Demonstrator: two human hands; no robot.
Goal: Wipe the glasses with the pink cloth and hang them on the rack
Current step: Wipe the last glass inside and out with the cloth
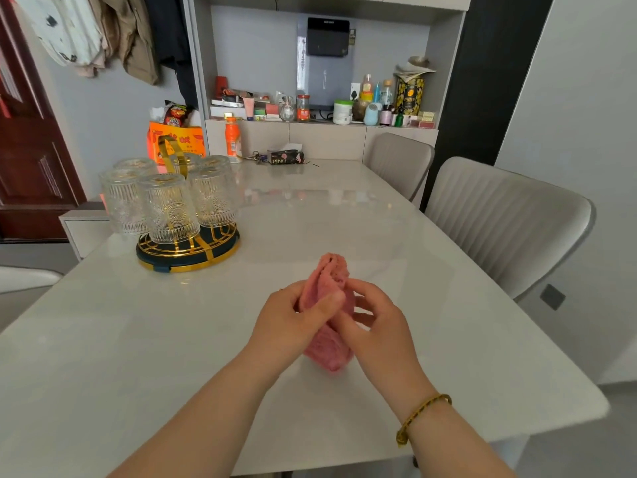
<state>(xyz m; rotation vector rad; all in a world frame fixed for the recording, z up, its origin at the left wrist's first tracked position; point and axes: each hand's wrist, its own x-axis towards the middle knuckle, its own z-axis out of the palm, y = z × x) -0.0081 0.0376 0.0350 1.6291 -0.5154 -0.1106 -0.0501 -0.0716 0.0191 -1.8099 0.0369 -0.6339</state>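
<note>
The pink cloth (327,288) is bunched up between both hands above the middle of the white table (138,339). My left hand (293,322) grips its left side with the thumb pressed across it. My right hand (375,322) pinches its right side. No glass shows inside the cloth. At the far left stands the round gold and dark rack (188,253), and several ribbed clear glasses (169,208) hang upside down on it around its gold handle (172,150).
Two grey chairs (499,222) line the table's right side. At the far edge lie an orange bottle (232,139), a dark tissue pack (286,157) and an orange snack bag (175,139). A cluttered shelf (310,112) runs behind.
</note>
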